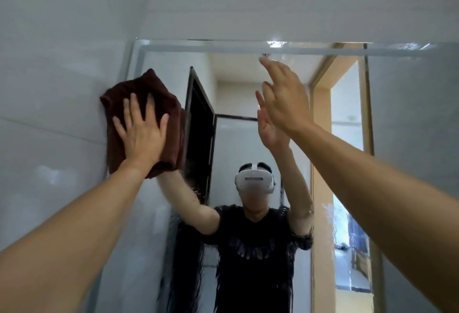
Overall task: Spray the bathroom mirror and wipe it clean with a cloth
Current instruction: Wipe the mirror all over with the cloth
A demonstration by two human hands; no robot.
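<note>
Step in hand, by judgement: wiping, with spraying apparently done, since wet streaks and droplets visible low on the glass and no spray bottle in view. Left hand (142, 131): fingers straight and spread wide, palm pressed flat on the cloth (129, 94), pinning it against the upper left corner of the mirror (248, 94). Cloth: dark brown, thick, nappy like terry towelling, folded into a rough pad of several layers, soft rounded corners; left part overlapping the mirror's edge onto the wall (62, 51), right part on the glass. Right hand (283, 94): empty, fingers straight and close together, raised near the mirror's top edge, fingertips at or just off the glass; contact not determinable. Mirror: large, rectangular, frameless, with a bevelled border catching bright glints along the top; surface glossy, smeared and rippled with liquid toward the lower right. Wall: pale, smooth, glossy tile with faint joint lines. Reflected in the glass: person in a dark short-sleeved top and white headset (254, 178), both arms raised; dark-framed door panel (201, 133); light wooden doorway trim (320, 119). Next move, by judgement: firm, even palm pressure, pad drawn across the top band toward the right and then downward in overlapping passes to reach the wet lower area; pad best kept flat and folded, fully on the glass rather than half on the tile; right hand clear of the wiping path.
</note>
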